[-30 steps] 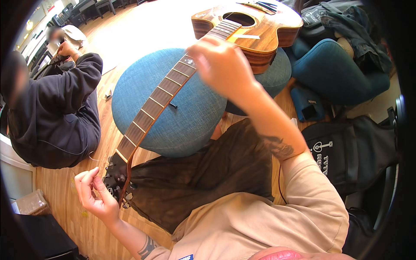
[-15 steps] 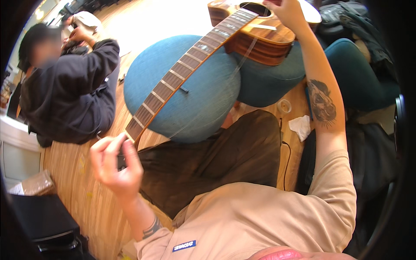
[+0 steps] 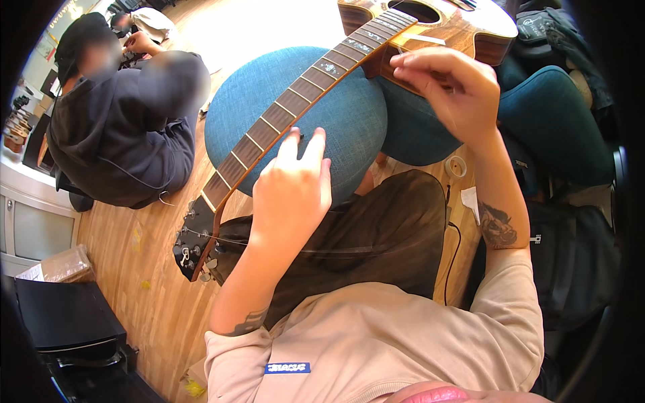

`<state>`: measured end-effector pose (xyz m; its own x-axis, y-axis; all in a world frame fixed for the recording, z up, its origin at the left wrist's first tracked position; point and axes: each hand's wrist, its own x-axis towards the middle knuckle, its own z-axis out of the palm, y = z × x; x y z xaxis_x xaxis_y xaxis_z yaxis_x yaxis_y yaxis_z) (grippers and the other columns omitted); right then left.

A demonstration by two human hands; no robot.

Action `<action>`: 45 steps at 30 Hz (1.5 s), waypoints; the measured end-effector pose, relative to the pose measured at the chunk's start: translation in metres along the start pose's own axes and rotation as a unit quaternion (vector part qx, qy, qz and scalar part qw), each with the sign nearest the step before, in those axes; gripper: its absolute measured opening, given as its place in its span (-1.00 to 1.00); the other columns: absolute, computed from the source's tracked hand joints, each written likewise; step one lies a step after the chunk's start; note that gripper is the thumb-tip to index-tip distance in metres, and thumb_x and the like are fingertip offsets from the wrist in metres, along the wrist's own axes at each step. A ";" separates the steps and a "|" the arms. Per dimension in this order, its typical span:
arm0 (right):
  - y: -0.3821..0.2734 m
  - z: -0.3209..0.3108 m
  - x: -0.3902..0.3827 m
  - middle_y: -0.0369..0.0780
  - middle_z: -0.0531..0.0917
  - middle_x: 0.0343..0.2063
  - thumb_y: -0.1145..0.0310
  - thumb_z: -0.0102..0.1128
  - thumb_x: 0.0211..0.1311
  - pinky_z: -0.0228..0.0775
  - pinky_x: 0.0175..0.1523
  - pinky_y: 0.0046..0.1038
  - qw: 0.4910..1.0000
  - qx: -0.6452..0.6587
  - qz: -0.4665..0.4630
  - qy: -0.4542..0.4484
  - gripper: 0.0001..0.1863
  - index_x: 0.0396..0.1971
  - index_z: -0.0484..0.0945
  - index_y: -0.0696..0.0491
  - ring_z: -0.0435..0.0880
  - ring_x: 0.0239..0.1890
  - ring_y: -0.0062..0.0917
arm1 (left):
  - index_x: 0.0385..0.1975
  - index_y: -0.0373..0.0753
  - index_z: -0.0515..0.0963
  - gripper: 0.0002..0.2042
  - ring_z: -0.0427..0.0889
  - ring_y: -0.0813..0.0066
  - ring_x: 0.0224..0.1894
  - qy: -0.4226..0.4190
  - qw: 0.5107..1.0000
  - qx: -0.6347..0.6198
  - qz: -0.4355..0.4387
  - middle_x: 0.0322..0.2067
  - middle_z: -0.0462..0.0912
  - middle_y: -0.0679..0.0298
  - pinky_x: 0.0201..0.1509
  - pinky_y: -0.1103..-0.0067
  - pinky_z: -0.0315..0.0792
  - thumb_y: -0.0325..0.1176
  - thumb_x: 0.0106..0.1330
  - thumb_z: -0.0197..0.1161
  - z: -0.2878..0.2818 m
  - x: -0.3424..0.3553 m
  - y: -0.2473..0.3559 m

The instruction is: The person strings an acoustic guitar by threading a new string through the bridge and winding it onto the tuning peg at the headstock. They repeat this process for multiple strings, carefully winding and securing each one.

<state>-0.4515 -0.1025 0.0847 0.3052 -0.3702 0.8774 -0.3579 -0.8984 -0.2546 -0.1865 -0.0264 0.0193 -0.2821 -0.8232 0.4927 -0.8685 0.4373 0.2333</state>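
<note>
An acoustic guitar lies with its brown body [image 3: 463, 30] at the far right and its fretted neck [image 3: 285, 121] slanting down to the dark headstock [image 3: 195, 238] at near left. My left hand [image 3: 289, 195] is over the blue round stool [image 3: 248, 77], fingers stretched and apart beside a small dark peg-like piece [image 3: 302, 137], close to the neck. My right hand [image 3: 463, 94] hovers beside the guitar body, thumb and fingertips drawn together; whatever is between them is too fine to make out. A thin loose string [image 3: 322, 252] runs from the headstock across my dark trousers.
A second teal seat [image 3: 420, 138] supports the guitar body. Another stool [image 3: 554, 124] stands at right, near a tape-like ring [image 3: 455, 167] and a black cable [image 3: 453, 258]. At left sits a person in a dark hoodie [image 3: 127, 127]; a black case [image 3: 67, 316] is below.
My left hand has left the headstock and moved right to the stool. My right hand has come back from the sound hole toward me. The string hangs lower, over my lap.
</note>
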 end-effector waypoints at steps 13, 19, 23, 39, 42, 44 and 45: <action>-0.024 0.005 -0.029 0.00 0.79 -0.06 0.56 0.41 0.05 0.70 -0.04 -0.33 0.981 -0.026 -0.133 -0.142 -0.71 -0.17 0.72 0.27 0.83 -0.13 -0.20 | -0.07 -0.33 0.75 -0.81 0.79 0.01 -0.15 0.019 0.999 0.032 -0.023 -0.15 0.78 0.00 -0.01 0.29 0.67 -0.50 0.36 0.33 0.025 0.020 0.001; -0.044 0.002 -0.045 0.03 0.83 -0.14 0.67 0.34 0.03 0.73 0.00 -0.28 0.987 -0.016 -0.096 -0.127 -0.77 -0.25 0.75 0.29 0.86 -0.12 -0.19 | 0.02 -0.30 0.66 -0.72 0.80 0.44 -0.21 0.099 0.958 -0.256 -0.089 -0.28 0.76 0.15 -0.15 0.55 0.63 -0.66 0.33 0.34 0.004 0.018 0.014; -0.069 0.017 -0.053 -0.01 0.84 -0.21 0.75 0.20 0.28 0.74 0.00 -0.35 0.977 0.093 0.147 -0.127 -0.75 -0.09 0.71 0.28 0.87 -0.16 -0.27 | 0.01 -0.33 0.54 -0.76 0.79 0.47 -0.15 0.060 0.807 -0.578 -0.105 -0.18 0.74 0.17 -0.10 0.61 0.65 -0.64 0.41 0.36 -0.002 0.009 0.024; -0.073 0.021 -0.079 -0.23 0.77 -0.22 0.52 0.28 0.50 0.65 -0.07 -0.60 0.838 0.406 0.365 0.017 -0.87 -0.07 0.67 0.22 0.74 -0.18 -0.71 | -0.06 -0.38 0.67 -0.79 0.83 0.49 -0.21 0.080 0.865 -0.495 0.032 -0.27 0.79 0.18 -0.13 0.57 0.72 -0.63 0.34 0.42 -0.004 0.013 0.043; -0.077 0.014 -0.076 -0.14 0.74 -0.24 0.61 0.14 0.48 0.64 -0.06 -0.50 0.857 0.397 0.327 0.032 -0.87 -0.10 0.63 0.28 0.73 -0.21 -0.59 | 0.17 -0.28 0.57 -0.75 0.79 0.53 -0.25 -0.050 0.862 -0.494 -0.102 -0.21 0.76 0.20 -0.23 0.63 0.61 -0.36 0.62 0.18 -0.015 0.009 0.043; -0.080 0.011 -0.077 -0.05 0.72 -0.24 0.69 0.01 0.45 0.62 -0.06 -0.43 0.882 0.381 0.276 0.030 -0.84 -0.12 0.58 0.32 0.72 -0.21 -0.47 | 0.20 -0.26 0.57 -0.70 0.80 0.46 -0.26 -0.234 0.748 -0.590 -0.193 -0.20 0.77 0.19 -0.20 0.58 0.64 -0.24 0.67 0.08 -0.013 0.019 0.044; -0.083 0.011 -0.076 -0.03 0.72 -0.25 0.72 0.00 0.38 0.60 -0.05 -0.44 0.893 0.367 0.258 0.029 -0.84 -0.18 0.58 0.33 0.71 -0.22 -0.47 | 0.22 -0.25 0.56 -0.66 0.81 0.43 -0.26 -0.321 0.675 -0.623 -0.231 -0.20 0.77 0.18 -0.18 0.56 0.66 -0.18 0.69 0.04 -0.012 0.025 0.044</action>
<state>-0.4354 -0.0028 0.0346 0.2131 -0.7859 0.5805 0.2428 -0.5329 -0.8106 -0.2272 -0.0230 0.0516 -0.5646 -0.7879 -0.2460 -0.0212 -0.2841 0.9586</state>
